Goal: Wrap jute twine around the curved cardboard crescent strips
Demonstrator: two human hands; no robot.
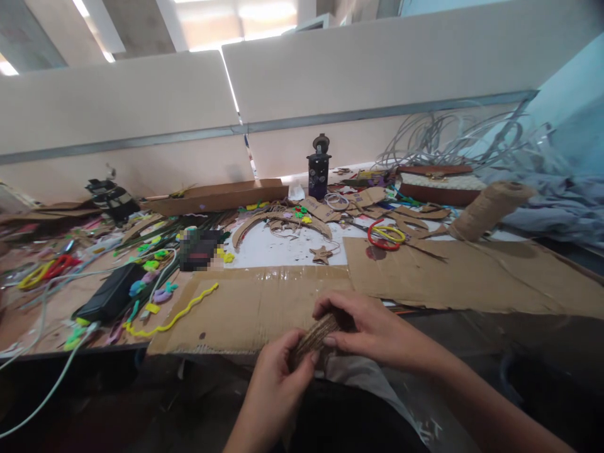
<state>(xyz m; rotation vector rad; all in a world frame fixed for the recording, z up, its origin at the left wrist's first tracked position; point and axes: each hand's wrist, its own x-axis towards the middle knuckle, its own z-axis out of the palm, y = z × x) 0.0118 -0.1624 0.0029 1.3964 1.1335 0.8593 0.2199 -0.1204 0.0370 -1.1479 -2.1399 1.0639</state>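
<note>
Between my two hands, close to the table's front edge, is a brown twine-wrapped piece (317, 335) with a ridged surface. My left hand (283, 371) pinches its lower left end between thumb and fingers. At the upper right end, my right hand (361, 322) is closed on the same piece, fingers curled over the top and thumb beneath. A large cone of jute twine (491, 211) stands tilted at the right, with a thin strand trailing from it over the cardboard. Beyond my hands lies a small twine-covered star (321, 254).
Flat cardboard sheets (283, 296) line the front of the table. Red-and-yellow-handled scissors (387, 235), a curved cardboard strip (255, 221) and a dark bottle (318, 173) lie or stand farther back. At left are a black case (111, 292), white cables and a yellow pipe cleaner (177, 324).
</note>
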